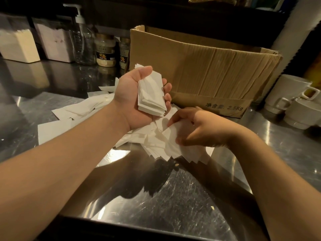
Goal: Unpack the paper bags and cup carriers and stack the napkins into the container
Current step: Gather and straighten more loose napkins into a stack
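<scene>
Napkins, part gathered: left hand (133, 94) grips a squared stack (151, 94); right hand (196, 129) pinches a loose napkin (173, 131) from the scattered pile (83, 110) on the counter (173, 197); containers (19, 44) far left; most sorting seemingly remains.

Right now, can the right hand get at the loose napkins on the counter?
Probably yes: the right hand already rests on the loose napkins with nothing between them, while the left hand holds a gathered stack above.
</scene>
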`<state>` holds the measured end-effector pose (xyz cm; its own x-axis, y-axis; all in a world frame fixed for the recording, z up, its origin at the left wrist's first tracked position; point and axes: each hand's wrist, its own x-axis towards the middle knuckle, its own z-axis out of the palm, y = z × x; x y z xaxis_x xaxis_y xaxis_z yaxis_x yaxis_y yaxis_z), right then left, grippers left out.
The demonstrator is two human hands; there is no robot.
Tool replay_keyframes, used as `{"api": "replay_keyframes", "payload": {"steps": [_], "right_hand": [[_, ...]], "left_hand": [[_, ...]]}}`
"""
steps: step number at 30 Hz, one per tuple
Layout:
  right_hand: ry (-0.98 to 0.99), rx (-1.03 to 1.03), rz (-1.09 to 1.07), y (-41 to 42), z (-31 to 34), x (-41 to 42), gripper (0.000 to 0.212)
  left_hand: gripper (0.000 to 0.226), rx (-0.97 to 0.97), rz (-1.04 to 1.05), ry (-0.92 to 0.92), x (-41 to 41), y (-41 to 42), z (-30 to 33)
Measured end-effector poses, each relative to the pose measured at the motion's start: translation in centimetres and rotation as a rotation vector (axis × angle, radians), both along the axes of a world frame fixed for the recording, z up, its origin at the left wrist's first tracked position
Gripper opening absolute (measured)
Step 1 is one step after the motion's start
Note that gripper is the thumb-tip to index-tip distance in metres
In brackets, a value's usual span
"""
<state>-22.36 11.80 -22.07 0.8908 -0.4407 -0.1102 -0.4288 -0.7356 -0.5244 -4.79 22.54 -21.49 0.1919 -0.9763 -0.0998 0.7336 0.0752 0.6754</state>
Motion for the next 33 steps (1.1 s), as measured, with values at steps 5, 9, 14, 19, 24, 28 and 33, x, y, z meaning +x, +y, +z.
{"api": "replay_keyframes", "payload": {"steps": [5, 9, 14, 19, 24, 28, 33], "right_hand": [[-0.042, 0.040, 0.006, 0.0, 0.3, -0.2, 0.033], [-0.020, 0.036, 0.000, 0.1, 0.0, 0.0, 0.046], [0.015, -0.021, 0.015, 0.3, -0.1, 0.2, 0.056], [0.029, 0.037, 0.010, 0.3, -0.3, 0.2, 0.047], [-0.056, -0.042, 0.012, 0.3, 0.2, -0.2, 0.030], [-0.126, 0.012, -0.009, 0.1, 0.6, -0.4, 0.028], [-0.329, 0.219, 0.059, 0.0, 0.7, -0.7, 0.011]], "left_hand": [[0.043, 0.006, -0.002, -0.006, 0.0, 0.0, -0.1], [0.045, 0.007, -0.014, -0.014, 0.0, 0.0, -0.1], [0.043, 0.009, -0.025, -0.025, -0.1, 0.1, 0.1], [0.045, 0.026, -0.011, -0.036, 0.0, 0.0, 0.0], [0.043, 0.032, 0.007, -0.022, 0.0, 0.0, -0.1], [0.046, 0.029, 0.008, -0.026, 0.0, -0.1, -0.1], [0.047, 0.018, 0.024, -0.051, 0.1, -0.2, -0.1]]}}
